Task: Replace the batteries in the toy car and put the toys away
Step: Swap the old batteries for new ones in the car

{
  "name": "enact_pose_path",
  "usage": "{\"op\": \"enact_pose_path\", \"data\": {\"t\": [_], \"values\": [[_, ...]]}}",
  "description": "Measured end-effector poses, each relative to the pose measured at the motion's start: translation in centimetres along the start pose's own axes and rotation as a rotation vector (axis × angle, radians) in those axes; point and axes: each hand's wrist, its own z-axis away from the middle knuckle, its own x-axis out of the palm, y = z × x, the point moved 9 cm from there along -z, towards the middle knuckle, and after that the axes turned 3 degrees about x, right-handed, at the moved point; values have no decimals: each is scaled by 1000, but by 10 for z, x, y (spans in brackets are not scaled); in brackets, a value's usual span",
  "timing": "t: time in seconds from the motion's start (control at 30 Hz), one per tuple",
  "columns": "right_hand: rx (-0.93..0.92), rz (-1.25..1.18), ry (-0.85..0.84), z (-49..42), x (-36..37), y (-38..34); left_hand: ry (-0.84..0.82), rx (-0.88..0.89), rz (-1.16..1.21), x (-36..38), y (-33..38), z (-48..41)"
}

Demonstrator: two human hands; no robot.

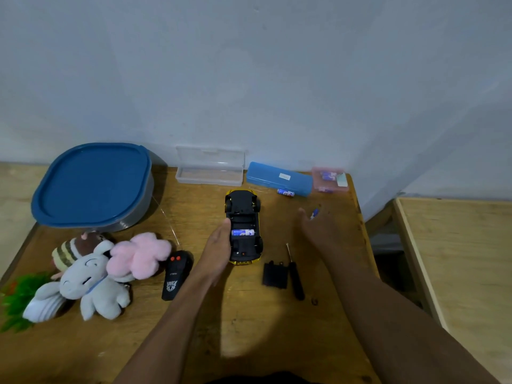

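One battery (243, 232) in toy car (243, 227) | left hand (217, 246) fingers hidden, grip unclear | right hand (318, 228) blurred, fingers apart

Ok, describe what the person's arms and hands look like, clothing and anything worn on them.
Both arms are bare from the bottom edge of the view to the fingers: no sleeves show. The left hand and right hand wear no gloves, and no watch, bracelet or ring can be made out, though the right hand is somewhat blurred. A dark garment shows at the bottom edge between the arms.
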Motion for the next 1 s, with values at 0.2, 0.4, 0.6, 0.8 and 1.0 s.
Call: {"op": "enact_pose_path", "data": {"t": [0.2,0.4,0.6,0.8,1.0], "values": [[18,69,-41,-13,-2,-3,-31,-2,-33,7,5,-4],[-128,-511,-128,32,-10,-32,-36,16,-55,5,6,-4],[-387,-274,-314,105,0,-76,-5,48,-54,-4,4,1],[-590,216,-299,119,17,-116,-62,50,-57,-4,-6,10],[-678,203,-327,128,26,-140,-91,52,-35,-2,-5,13]]}}
